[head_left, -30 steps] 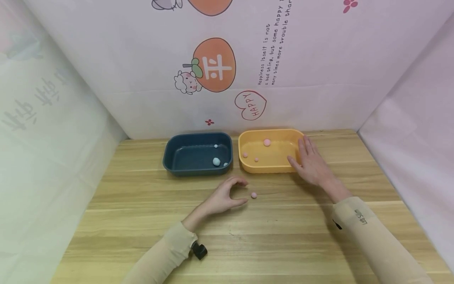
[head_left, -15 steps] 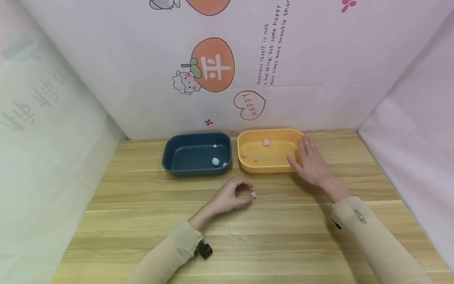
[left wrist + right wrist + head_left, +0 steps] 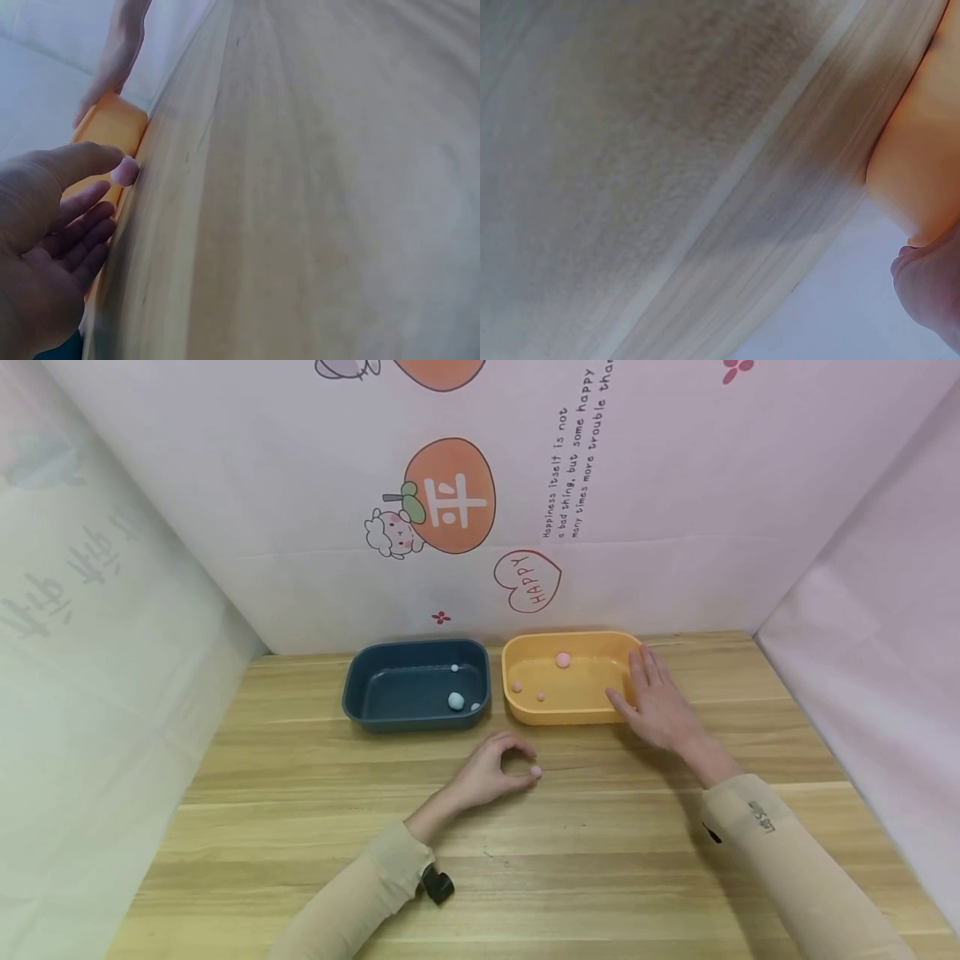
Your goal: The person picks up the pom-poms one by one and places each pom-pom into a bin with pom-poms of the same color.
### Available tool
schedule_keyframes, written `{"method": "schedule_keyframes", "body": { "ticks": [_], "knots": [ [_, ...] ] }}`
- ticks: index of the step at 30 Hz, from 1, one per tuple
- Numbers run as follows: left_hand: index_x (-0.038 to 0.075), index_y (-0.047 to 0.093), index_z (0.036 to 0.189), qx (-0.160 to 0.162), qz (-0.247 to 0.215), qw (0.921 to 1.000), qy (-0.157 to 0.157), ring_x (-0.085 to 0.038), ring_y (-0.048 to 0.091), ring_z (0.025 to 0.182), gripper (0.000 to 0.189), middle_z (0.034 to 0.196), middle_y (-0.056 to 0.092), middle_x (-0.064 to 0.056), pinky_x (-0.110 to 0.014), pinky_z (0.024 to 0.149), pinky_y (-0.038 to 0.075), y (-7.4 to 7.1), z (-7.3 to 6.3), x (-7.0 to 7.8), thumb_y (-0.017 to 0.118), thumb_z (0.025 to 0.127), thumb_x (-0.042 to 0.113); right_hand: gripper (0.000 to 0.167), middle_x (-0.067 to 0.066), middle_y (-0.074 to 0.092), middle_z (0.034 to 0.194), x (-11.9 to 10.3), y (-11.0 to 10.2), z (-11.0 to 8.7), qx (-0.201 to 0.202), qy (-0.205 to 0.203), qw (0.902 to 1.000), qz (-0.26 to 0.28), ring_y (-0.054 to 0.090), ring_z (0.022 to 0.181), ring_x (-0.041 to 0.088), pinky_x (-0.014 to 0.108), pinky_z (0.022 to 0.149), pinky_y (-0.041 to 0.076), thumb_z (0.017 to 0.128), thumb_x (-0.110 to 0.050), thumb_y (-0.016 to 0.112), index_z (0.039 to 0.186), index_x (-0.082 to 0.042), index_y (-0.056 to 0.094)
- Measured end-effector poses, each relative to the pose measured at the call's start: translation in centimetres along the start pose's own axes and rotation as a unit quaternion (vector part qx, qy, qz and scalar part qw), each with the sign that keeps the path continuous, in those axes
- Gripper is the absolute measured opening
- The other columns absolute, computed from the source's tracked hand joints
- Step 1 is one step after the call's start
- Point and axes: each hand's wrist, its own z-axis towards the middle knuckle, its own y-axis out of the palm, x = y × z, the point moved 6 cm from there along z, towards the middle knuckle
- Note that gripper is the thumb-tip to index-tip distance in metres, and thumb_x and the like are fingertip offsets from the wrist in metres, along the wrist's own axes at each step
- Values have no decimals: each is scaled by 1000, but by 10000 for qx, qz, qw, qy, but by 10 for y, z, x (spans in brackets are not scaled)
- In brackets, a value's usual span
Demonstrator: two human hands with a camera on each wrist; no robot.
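Note:
A small pink ball [image 3: 536, 771] lies on the wooden table in front of the two boxes. My left hand [image 3: 486, 774] curves about it, thumb tip right at the ball and index fingertip a little beyond it. In the left wrist view, the thumb [image 3: 90, 159] overlaps the pink ball [image 3: 125, 172], while the other fingers lie loosely bent below. My right hand [image 3: 660, 706] rests with extended fingers on the right end of the yellow box [image 3: 577, 717]. Several pink balls sit inside that box, the largest pink ball [image 3: 562, 660] near its back wall.
Left of the yellow box stands a dark blue box [image 3: 420, 724], holding a larger pale blue ball [image 3: 456, 701] and two smaller ones. A printed white cloth [image 3: 660, 527] rises behind both boxes. More white cloth encloses the sides of the wooden table [image 3: 570, 877].
My left hand has moved right, bringing its thumb and index finger in around the pink ball. The ball stays in place, and my right hand remains on the yellow box.

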Motion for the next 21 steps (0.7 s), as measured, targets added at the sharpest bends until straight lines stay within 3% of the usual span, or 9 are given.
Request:
{"method": "schedule_keyframes", "body": {
  "ticks": [6, 13, 16, 21],
  "knots": [
    [10, 79, 109, -111, -33, 9999, -13, -16, 66, 112, 19, 113, 76, -3, -34, 107, 55, -6, -1, 20, 85, 97, 25, 96, 32, -13, 180, 0, -1, -1, 38, -7, 10000, 0, -2, 169, 56, 66, 139, 7, 116, -60, 32, 171, 11, -3],
    [8, 79, 109, -287, -111, 9988, -375, -23, 66, 114, 17, 115, 75, -7, -38, 108, 55, -6, -1, 24, 84, 98, 21, 96, 32, -13, 180, 0, -1, -1, 10, 27, 10000, 1, -1, 169, 56, 66, 139, 7, 116, -60, 32, 171, 10, -4],
    [8, 79, 108, -258, -138, 9992, -281, -22, 66, 113, 15, 113, 75, -7, -37, 106, 55, -5, 0, 23, 84, 98, 20, 96, 32, -13, 180, 0, -1, -1, 0, 32, 10000, -8, -1, 169, 56, 67, 139, 7, 116, -60, 32, 171, 10, -4],
    [12, 79, 104, -58, -68, 9999, 137, -13, 66, 107, 13, 108, 74, -1, -30, 102, 56, -2, 0, 12, 84, 99, 22, 96, 30, -15, 181, -1, -1, -2, -39, 45, 10000, 21, -3, 170, 54, 66, 139, 6, 116, -61, 32, 171, 8, -6]
  ]
}}
